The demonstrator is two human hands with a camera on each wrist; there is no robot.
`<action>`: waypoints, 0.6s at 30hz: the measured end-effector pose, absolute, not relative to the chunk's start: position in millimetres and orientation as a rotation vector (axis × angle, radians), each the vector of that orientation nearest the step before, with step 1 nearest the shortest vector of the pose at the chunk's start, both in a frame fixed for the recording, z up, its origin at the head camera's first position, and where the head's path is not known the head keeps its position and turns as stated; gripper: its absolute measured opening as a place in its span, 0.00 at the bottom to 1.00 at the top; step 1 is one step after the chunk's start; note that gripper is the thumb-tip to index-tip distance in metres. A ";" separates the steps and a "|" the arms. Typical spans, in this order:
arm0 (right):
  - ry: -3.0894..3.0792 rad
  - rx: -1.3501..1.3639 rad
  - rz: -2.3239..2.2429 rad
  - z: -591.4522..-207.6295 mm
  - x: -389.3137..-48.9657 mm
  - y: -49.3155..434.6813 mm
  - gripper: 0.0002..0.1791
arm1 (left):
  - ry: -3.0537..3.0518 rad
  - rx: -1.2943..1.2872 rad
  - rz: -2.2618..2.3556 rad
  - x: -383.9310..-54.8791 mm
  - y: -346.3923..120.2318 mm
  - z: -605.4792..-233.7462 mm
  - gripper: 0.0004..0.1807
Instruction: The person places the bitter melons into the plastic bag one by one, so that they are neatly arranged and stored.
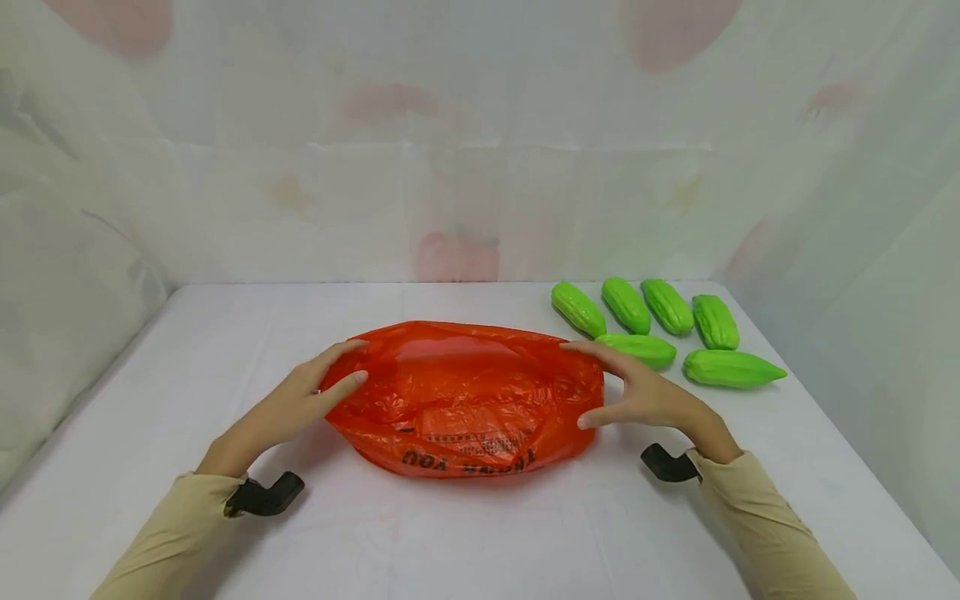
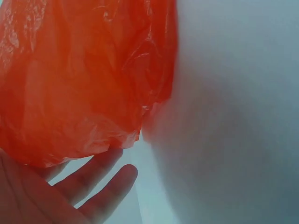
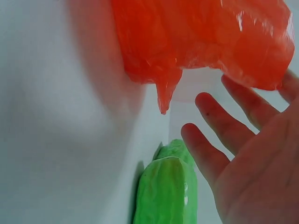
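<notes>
A red plastic bag [image 1: 465,383] with black printed lettering lies in the middle of the table, its mouth spread wide toward me. My left hand [image 1: 318,387] is at the bag's left end, thumb apart from the fingers. In the left wrist view its straight fingers [image 2: 107,191] reach along the bag's lower edge. On the other end is my right hand [image 1: 637,392], with thumb and fingers spread around the bag's side. Those fingers [image 3: 224,123] look straight in the right wrist view, fingertips right at the red plastic. Neither hand is curled round the bag.
Several green ridged gourd-like vegetables [image 1: 667,307] lie at the back right of the white table [image 1: 480,542]. One of them [image 1: 641,350] is close behind my right hand. Pale patterned cloth [image 1: 480,192] hangs at the back and both sides.
</notes>
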State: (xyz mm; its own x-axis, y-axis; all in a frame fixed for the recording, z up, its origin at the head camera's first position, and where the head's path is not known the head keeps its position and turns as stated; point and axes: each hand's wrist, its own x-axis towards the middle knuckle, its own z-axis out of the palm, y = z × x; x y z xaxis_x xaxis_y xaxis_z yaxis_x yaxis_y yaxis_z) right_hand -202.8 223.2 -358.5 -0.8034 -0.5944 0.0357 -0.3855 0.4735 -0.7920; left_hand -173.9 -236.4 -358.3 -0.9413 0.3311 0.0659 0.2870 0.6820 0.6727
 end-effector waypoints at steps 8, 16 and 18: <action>2.504 -0.850 -1.189 -359.4 -202.1 218.7 0.56 | 2.701 0.643 1.233 -176.2 -248.7 -356.4 0.27; 2.594 -0.884 -1.155 -362.5 -204.1 217.4 0.48 | 2.467 0.708 1.206 -175.4 -265.5 -355.9 0.31; 2.609 -0.878 -1.158 -362.5 -204.0 216.8 0.45 | 2.475 0.702 1.176 -175.1 -263.5 -357.4 0.32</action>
State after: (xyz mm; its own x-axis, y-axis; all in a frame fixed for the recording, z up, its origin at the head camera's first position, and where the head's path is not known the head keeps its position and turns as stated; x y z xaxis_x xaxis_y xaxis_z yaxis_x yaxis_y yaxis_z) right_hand -204.0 216.8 -362.5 -0.8161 -0.5706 0.0918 -0.4508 0.5291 -0.7189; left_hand -175.1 -263.5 -357.4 -0.8313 0.5517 -0.0678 0.2961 0.5427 0.7860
